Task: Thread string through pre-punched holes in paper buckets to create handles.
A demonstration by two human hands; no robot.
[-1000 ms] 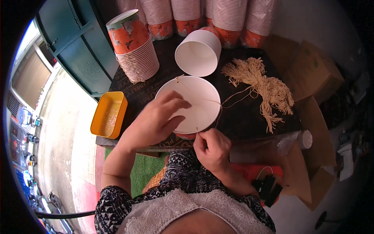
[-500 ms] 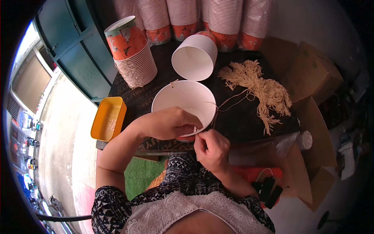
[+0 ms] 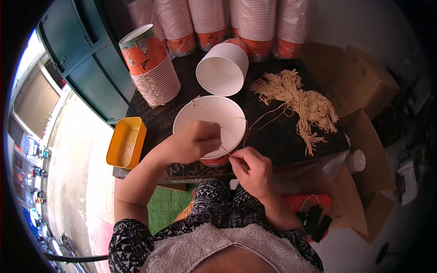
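Observation:
A white paper bowl (image 3: 207, 116) with an orange outside stands upright on the dark table (image 3: 273, 141) in front of me. My left hand (image 3: 195, 141) grips its near rim, fingers curled over the edge. My right hand (image 3: 252, 170) pinches a thin beige string (image 3: 255, 123) just outside that rim, at the lower right. The string runs from the far rim across the bowl and trails off toward a pile of beige strings (image 3: 298, 102).
A second white bowl (image 3: 223, 68) lies tilted behind. Stacks of orange patterned paper bowls (image 3: 152, 68) stand at left and along the back (image 3: 227, 22). A yellow tray (image 3: 125, 142) sits at the table's left edge. Cardboard boxes (image 3: 359, 82) lie to the right.
The bowl was lying with its opening toward me and my left palm flat on it; now it stands more upright, my left hand has closed on the near rim, and my right hand pinches the string there.

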